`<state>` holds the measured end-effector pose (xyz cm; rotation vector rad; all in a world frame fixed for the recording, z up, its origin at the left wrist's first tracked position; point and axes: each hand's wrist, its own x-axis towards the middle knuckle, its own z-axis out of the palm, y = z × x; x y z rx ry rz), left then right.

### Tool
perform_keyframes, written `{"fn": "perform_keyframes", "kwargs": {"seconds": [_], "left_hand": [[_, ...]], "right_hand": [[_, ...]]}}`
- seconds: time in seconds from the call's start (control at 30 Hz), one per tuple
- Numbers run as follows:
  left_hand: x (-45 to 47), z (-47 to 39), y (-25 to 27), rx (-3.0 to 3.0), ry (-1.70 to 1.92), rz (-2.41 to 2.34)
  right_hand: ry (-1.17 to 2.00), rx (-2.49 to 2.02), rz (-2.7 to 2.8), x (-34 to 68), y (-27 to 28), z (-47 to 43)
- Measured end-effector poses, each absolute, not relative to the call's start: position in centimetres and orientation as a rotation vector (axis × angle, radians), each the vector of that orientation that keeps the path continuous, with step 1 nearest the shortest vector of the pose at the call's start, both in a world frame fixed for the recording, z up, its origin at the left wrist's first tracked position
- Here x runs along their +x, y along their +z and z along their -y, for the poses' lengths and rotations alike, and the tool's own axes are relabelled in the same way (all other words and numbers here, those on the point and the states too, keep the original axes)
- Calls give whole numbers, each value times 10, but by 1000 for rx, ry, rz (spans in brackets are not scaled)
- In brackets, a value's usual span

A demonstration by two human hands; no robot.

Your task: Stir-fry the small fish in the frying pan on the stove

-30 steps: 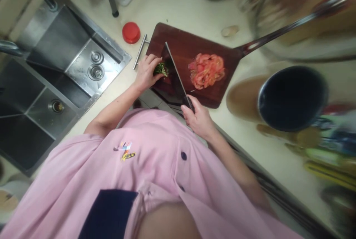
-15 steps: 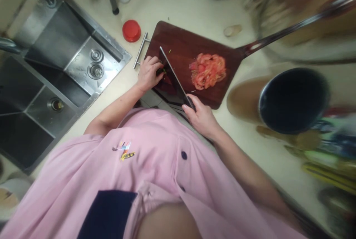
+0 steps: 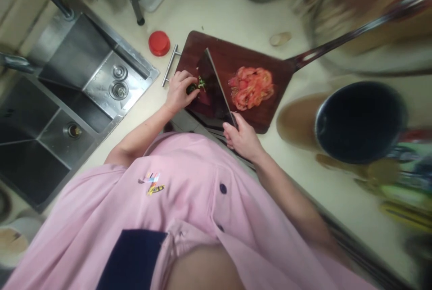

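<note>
We count one left hand (image 3: 181,91) and one right hand (image 3: 245,140), one knife (image 3: 218,80), one cutting board (image 3: 224,49), one heap of sliced tomato (image 3: 251,87), one clump of chopped greens (image 3: 201,84), one red lid (image 3: 159,43), two sink basins (image 3: 76,49), three drain fittings (image 3: 119,90) and two dark shirt buttons (image 3: 223,188).

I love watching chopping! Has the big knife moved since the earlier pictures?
Yes. Against the cutting board, the knife has shifted: its tip is farther right, nearer the far edge and the tomatoes.
</note>
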<state>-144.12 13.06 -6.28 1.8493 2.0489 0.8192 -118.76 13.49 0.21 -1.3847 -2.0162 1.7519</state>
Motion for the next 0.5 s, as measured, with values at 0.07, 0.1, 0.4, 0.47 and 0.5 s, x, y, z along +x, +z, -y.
{"fn": "perform_keyframes", "kwargs": {"seconds": [0.07,0.1,0.4,0.47,0.5], "left_hand": [[-1438,-130,-53,1836,879,-2089],[-1435,-132,-48,1841,905,-2105],[-1432,-150,-52,1918,839,-2153],[-1440,-141,-56,1890,841,-2174],[-1444,-135,-56,1869,854,-2196]], "right_hand": [[1928,-1387,1767,-1187,11,-132],[1997,-1377,1678,-1188,16,-132],[2104,-1352,1519,-1182,33,-132],[2010,-1415,1584,-1174,29,-130],[1963,-1452,1623,-1170,27,-129]]}}
